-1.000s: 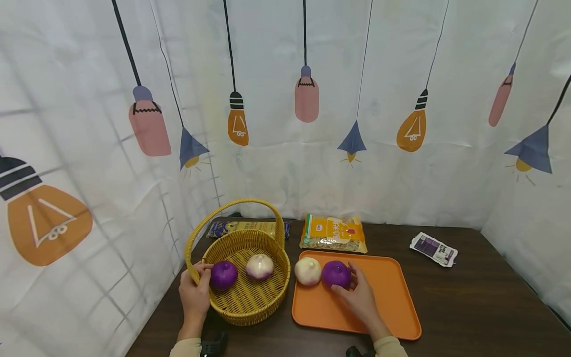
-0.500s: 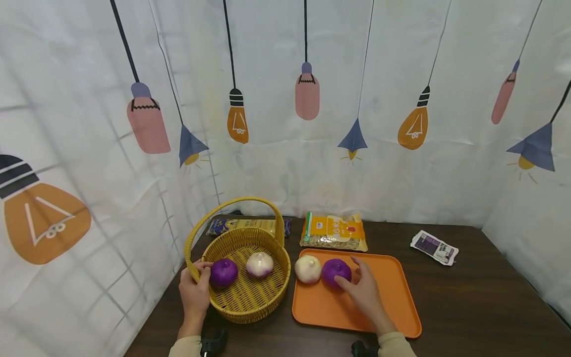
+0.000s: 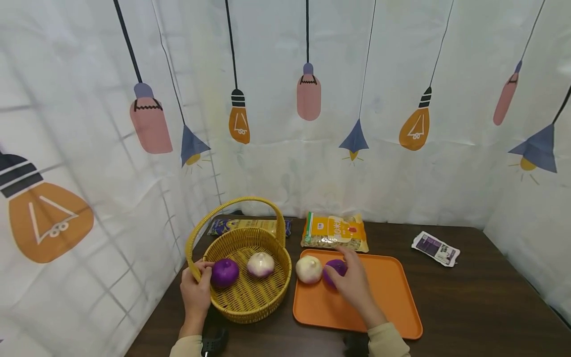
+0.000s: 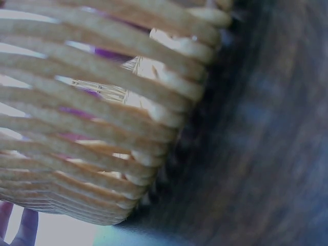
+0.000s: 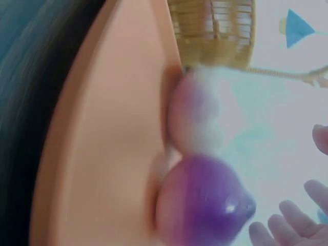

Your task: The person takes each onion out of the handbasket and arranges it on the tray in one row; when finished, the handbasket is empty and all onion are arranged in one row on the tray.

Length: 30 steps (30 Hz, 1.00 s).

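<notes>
My left hand [image 3: 195, 296] grips the yellow woven basket [image 3: 251, 316] at its left rim, by the foot of the tall handle. Inside lie a purple onion [image 3: 225, 272] and a white onion [image 3: 260, 265] with a purple tinge. On the orange tray [image 3: 394, 302], another white onion [image 3: 309, 269] sits just left of a second purple onion [image 3: 337, 266]. My right hand [image 3: 355, 283] reaches over that purple onion with thumb and fingers spread, partly covering it. In the right wrist view, the fingers [image 5: 289, 223] stand apart from it. Basket weave [image 4: 92, 138] fills much of the left wrist view.
Behind the tray lies a yellow and orange bag of grain [image 3: 334, 232]. A long blue and yellow packet [image 3: 250, 226] lies behind the basket. A small white and purple sachet [image 3: 435, 249] rests at the right on the dark table [image 3: 473, 302]. A printed curtain [image 3: 276, 173] encloses the back.
My right hand first drew back to the right from the purple onion on the tray, then moved left over it. The left hand keeps its grip on the basket.
</notes>
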{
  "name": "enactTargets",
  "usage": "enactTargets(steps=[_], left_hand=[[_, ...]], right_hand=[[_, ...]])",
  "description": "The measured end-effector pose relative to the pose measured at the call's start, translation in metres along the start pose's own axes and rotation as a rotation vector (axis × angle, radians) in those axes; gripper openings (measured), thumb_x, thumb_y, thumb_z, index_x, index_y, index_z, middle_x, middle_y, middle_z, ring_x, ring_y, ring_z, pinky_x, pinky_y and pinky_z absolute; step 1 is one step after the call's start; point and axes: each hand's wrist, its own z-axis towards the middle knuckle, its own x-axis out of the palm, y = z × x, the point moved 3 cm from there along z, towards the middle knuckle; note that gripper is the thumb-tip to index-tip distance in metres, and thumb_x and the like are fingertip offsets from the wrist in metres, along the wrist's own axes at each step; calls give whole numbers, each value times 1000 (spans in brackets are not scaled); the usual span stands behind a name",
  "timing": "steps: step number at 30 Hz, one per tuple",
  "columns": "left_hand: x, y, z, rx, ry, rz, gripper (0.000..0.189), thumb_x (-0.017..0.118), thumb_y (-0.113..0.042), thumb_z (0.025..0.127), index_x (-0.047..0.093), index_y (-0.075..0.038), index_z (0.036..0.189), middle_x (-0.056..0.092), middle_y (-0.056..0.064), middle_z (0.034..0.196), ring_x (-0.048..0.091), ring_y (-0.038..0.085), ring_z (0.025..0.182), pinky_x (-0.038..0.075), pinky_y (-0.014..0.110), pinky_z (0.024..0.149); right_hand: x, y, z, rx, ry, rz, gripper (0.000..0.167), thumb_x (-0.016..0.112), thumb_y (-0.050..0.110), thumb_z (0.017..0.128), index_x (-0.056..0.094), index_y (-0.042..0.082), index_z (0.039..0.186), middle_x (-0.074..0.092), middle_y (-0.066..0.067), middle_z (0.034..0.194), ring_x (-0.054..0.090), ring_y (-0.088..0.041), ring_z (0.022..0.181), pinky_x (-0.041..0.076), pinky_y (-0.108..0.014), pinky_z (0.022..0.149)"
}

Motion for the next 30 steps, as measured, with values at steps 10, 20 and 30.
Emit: enactTargets(steps=[10, 20, 30], left_hand=[[-2, 1, -1, -4, -15, 0, 15, 63, -4, 90, 60, -3, 74, 70, 11, 94, 52, 10, 107, 33, 27, 98], [-1, 1, -1, 18, -18, 10, 14, 63, -4, 90, 61, -2, 76, 69, 10, 96, 52, 9, 106, 33, 23, 95], [0, 0, 0, 25, -12, -4, 17, 63, -1, 88, 58, -3, 73, 70, 11, 93, 54, 15, 109, 32, 21, 97]], right_hand=[[41, 36, -5, -154, 71, 163, 47, 74, 7, 85, 58, 15, 129, 54, -8, 134, 52, -27, 124, 46, -49, 97], [79, 70, -7, -257, 227, 199, 46, 70, 11, 89, 55, 14, 132, 50, -10, 137, 55, -27, 117, 48, -47, 93], [113, 73, 2, -165, 274, 262, 42, 71, 13, 88, 58, 9, 128, 55, -13, 124, 56, -32, 110, 53, -42, 87]])
